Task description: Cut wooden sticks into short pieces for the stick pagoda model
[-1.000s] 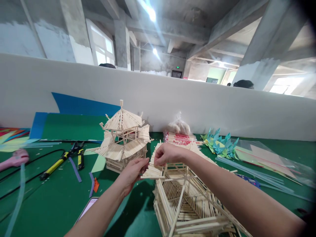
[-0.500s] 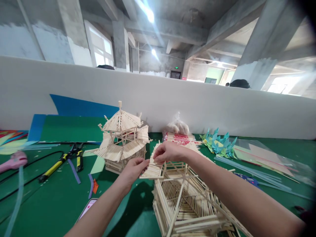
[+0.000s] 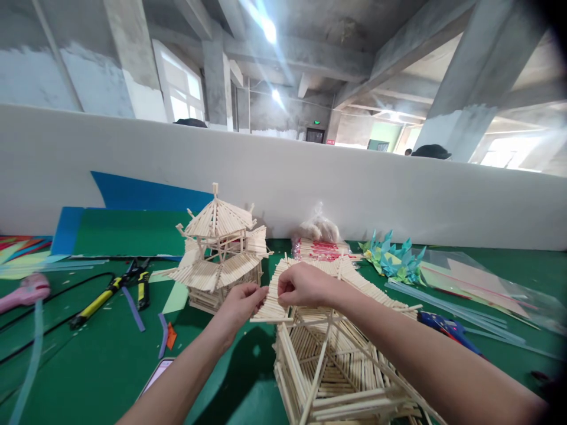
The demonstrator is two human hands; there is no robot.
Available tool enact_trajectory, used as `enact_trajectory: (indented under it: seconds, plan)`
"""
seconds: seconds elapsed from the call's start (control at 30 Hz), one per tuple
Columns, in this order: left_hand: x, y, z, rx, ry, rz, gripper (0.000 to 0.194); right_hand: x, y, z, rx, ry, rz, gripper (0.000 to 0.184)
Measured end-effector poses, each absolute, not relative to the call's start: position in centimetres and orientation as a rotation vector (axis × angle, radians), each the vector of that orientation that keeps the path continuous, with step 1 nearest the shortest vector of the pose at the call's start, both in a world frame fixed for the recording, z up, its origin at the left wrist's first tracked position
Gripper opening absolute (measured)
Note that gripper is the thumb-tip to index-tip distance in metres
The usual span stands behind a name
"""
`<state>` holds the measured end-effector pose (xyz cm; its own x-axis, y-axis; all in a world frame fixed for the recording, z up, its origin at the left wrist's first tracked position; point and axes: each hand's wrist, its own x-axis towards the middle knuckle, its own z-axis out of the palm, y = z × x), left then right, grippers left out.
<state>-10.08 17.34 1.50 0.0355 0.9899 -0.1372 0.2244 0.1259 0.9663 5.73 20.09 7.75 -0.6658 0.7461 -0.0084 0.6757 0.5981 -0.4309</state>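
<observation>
On a green table (image 3: 84, 372), my left hand (image 3: 241, 304) is at the outer edge of a roof slope on a wooden-stick model (image 3: 339, 360), near me; my right hand (image 3: 303, 286), fingers curled, is over the same slope. A taller stick pavilion (image 3: 221, 254) stands to the left, beyond my left hand. Far left lie yellow-and-black pliers (image 3: 100, 302); right, a blue glue gun (image 3: 447, 327).
</observation>
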Motion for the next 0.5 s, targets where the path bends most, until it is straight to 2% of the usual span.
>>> enact_trajectory:
  seconds: [0.2, 0.5]
  plan:
    - [-10.3, 17.4, 1.3, 1.267, 1.362, 0.971, 0.02, 5.5, 20.1, 7.9, -1.222, -2.715, 0.524, 0.015]
    - [-10.6, 17.4, 1.0, 1.201, 1.356, 0.997, 0.023, 6.5, 21.5, 8.5, -1.208, -2.735, 0.596, 0.017]
